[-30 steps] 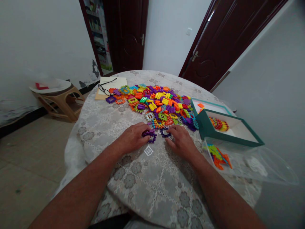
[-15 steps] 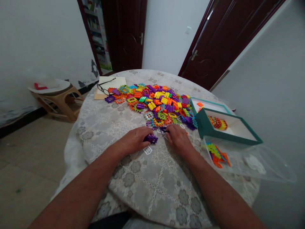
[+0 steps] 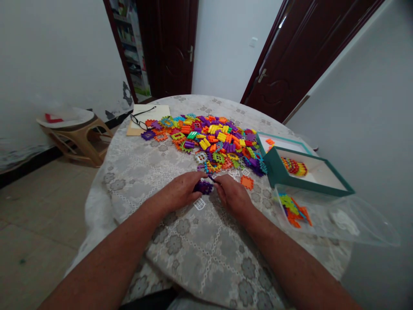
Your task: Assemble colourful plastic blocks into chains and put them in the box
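My left hand (image 3: pixel 183 188) is closed around purple notched building blocks (image 3: pixel 204 187), low over the table. Facing it, my right hand (image 3: pixel 232 193) pinches a dark purple building piece (image 3: pixel 212 178) against the far edge of those blocks; whether the two are joined I cannot tell. A white lattice window piece (image 3: pixel 199 204) lies just below my left hand. Beyond my right hand lie an orange square block (image 3: pixel 247 182) and several white window pieces (image 3: pixel 234 173). Behind both hands spreads a big heap of colourful plastic blocks (image 3: pixel 222 137).
A green box (image 3: pixel 309 183) with a beaded item (image 3: pixel 295 167) stands at right. In front of it sits a clear plastic tub (image 3: pixel 322 234) with blocks and something white. Eyeglasses (image 3: pixel 139 122) rest on a board (image 3: pixel 161 111) at the far left. A stool (image 3: pixel 77 133) stands left of the table (image 3: pixel 206 254).
My right hand has moved left with the dark purple piece, bringing it to the blocks in my left hand. The orange square and white window pieces now show clearly. My left hand has hardly moved.
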Action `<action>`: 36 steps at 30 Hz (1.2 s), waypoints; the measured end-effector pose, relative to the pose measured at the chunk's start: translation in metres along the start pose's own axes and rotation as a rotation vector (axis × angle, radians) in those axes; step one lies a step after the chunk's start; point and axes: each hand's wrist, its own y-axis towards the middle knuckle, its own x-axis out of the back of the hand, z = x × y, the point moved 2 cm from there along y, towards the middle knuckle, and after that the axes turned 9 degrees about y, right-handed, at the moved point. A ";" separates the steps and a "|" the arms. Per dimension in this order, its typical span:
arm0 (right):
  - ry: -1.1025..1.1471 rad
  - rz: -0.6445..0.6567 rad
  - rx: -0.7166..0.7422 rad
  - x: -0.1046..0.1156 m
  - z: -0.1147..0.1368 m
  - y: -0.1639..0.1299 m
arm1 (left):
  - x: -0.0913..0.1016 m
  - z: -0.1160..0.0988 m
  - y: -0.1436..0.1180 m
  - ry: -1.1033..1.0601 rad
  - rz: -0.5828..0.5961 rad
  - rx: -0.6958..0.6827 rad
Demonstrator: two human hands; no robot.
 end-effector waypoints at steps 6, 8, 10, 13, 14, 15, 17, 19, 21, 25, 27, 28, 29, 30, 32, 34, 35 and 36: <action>0.064 0.020 0.076 -0.004 0.001 -0.002 | 0.003 -0.002 -0.001 0.028 0.006 0.027; 0.094 0.009 0.099 -0.006 0.002 -0.002 | 0.003 -0.001 -0.001 0.051 -0.012 0.036; 0.129 -0.011 0.122 -0.007 0.003 -0.002 | 0.002 0.000 0.000 0.061 -0.031 0.048; 0.206 -0.049 0.162 -0.010 0.004 -0.001 | 0.002 0.002 0.000 0.026 -0.035 0.042; 0.241 -0.060 0.175 -0.010 0.005 -0.001 | 0.002 0.002 0.001 0.009 -0.037 0.031; 0.280 -0.069 0.187 -0.011 0.005 -0.001 | 0.002 0.002 0.001 -0.005 -0.038 0.019; 0.353 -0.088 0.200 -0.012 0.004 -0.001 | 0.002 0.002 0.001 -0.023 -0.044 -0.003; 0.400 -0.108 0.195 -0.012 0.001 -0.001 | 0.000 0.002 0.002 -0.041 -0.041 -0.018; 0.391 -0.144 0.178 -0.011 -0.004 0.001 | -0.002 0.003 0.003 -0.046 -0.043 -0.017; 0.168 -0.226 0.137 -0.011 -0.019 0.008 | -0.005 0.005 0.005 -0.027 -0.056 -0.005; 0.031 -0.204 0.091 -0.013 -0.026 0.011 | -0.005 0.005 0.005 -0.025 -0.048 -0.006; -0.021 -0.178 0.064 -0.014 -0.029 0.012 | -0.004 0.004 0.006 -0.023 -0.045 -0.005; -0.060 -0.151 0.035 -0.016 -0.032 0.013 | -0.004 0.004 0.005 -0.022 -0.042 -0.002; -0.091 -0.130 0.007 -0.016 -0.033 0.013 | -0.003 0.003 0.005 -0.021 -0.039 0.001; -0.135 -0.101 -0.038 -0.016 -0.034 0.014 | -0.002 0.002 0.005 -0.020 -0.029 0.006; -0.169 -0.083 -0.065 -0.015 -0.032 0.015 | -0.002 0.002 0.005 -0.022 -0.023 0.003; -0.184 -0.072 -0.071 -0.014 -0.031 0.015 | -0.002 0.002 0.005 -0.024 -0.020 -0.004; -0.197 -0.061 -0.070 -0.013 -0.030 0.015 | -0.003 0.002 0.005 -0.025 -0.020 -0.012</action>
